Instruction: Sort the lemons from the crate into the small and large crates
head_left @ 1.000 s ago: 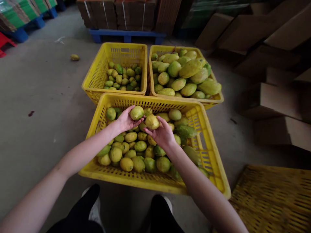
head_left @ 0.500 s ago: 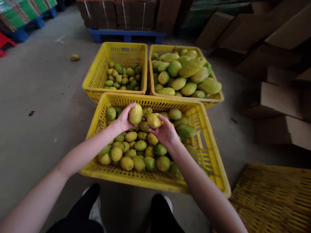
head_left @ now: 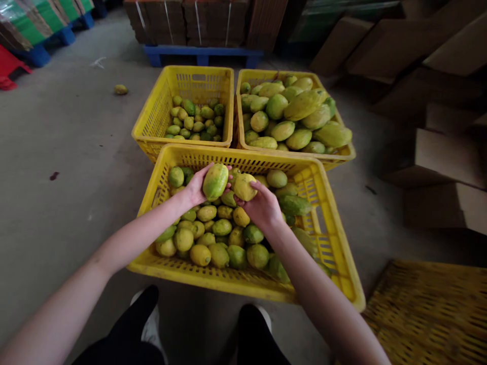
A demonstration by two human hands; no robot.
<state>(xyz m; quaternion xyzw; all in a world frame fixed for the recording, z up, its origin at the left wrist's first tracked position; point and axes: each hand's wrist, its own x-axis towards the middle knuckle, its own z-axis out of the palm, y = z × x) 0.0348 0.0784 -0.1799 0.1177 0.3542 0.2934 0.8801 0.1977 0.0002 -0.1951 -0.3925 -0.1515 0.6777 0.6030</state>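
Note:
My left hand [head_left: 197, 186] is closed round a yellow-green fruit [head_left: 215, 181], its greener side now facing up. Beside it, my right hand [head_left: 263, 203] grips a smaller yellow fruit [head_left: 244, 187]. Both are held close together above the near yellow crate [head_left: 243, 291], which holds many yellow and green fruits. Behind it stand two more crates: the back left crate [head_left: 144, 121] has small fruits in its far right part, and the back right crate [head_left: 353, 152] is heaped with larger, longer green-yellow fruits.
One fruit [head_left: 120, 89] lies on the floor at the back left. A blue pallet [head_left: 201, 57] bears stacked cardboard behind the crates. Cardboard boxes [head_left: 443, 157] stand on the right, above a yellow slatted crate [head_left: 429, 309] at the lower right. Two feet are just below the near crate.
Both fruits have been turned in my hands; the left one shows more green and the right one a rounder face. The whole view has shifted slightly.

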